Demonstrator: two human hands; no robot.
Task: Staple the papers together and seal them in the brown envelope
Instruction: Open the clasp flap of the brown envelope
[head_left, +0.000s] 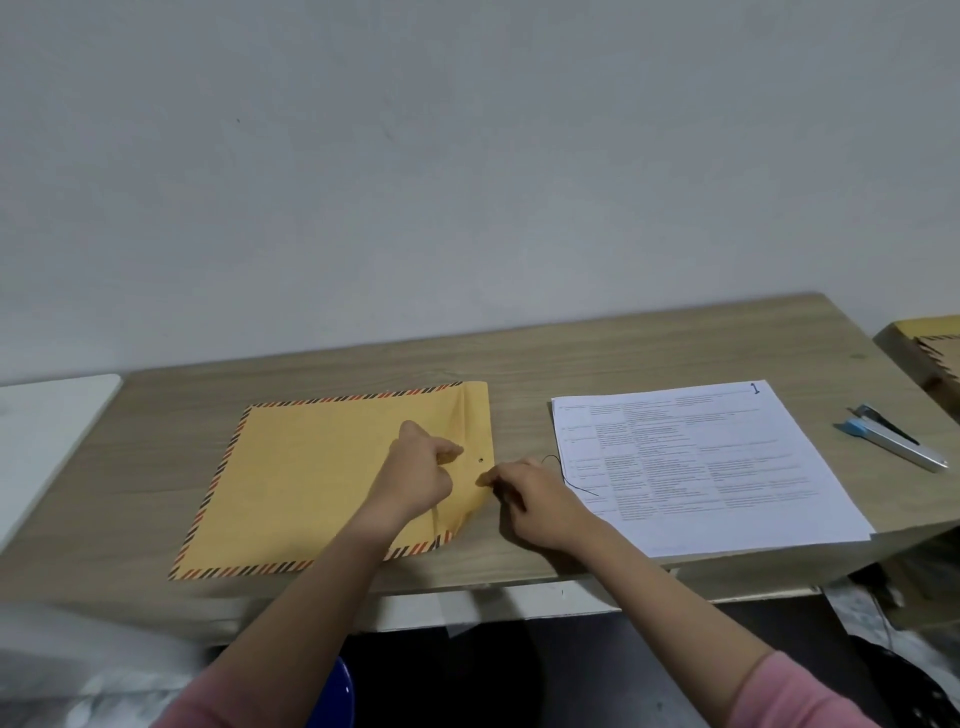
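A brown envelope (311, 478) with a red-and-black striped border lies flat on the wooden desk (519, 353), its flap end to the right. My left hand (421, 467) rests on the envelope near the flap, fingers curled, pressing the paper down. My right hand (530, 493) pinches a thin black closure string (566, 475) at the flap's edge, beside a small eyelet (480, 460). A stack of printed papers (727, 467) lies to the right of the envelope. Further right lies a blue-and-silver stapler (891, 436), apart from both hands.
A white surface (47, 426) adjoins the desk on the left. At the far right stands a low wooden piece with yellow and brown paper (930, 343) on it. A blue object (337, 696) shows below the desk edge between my arms.
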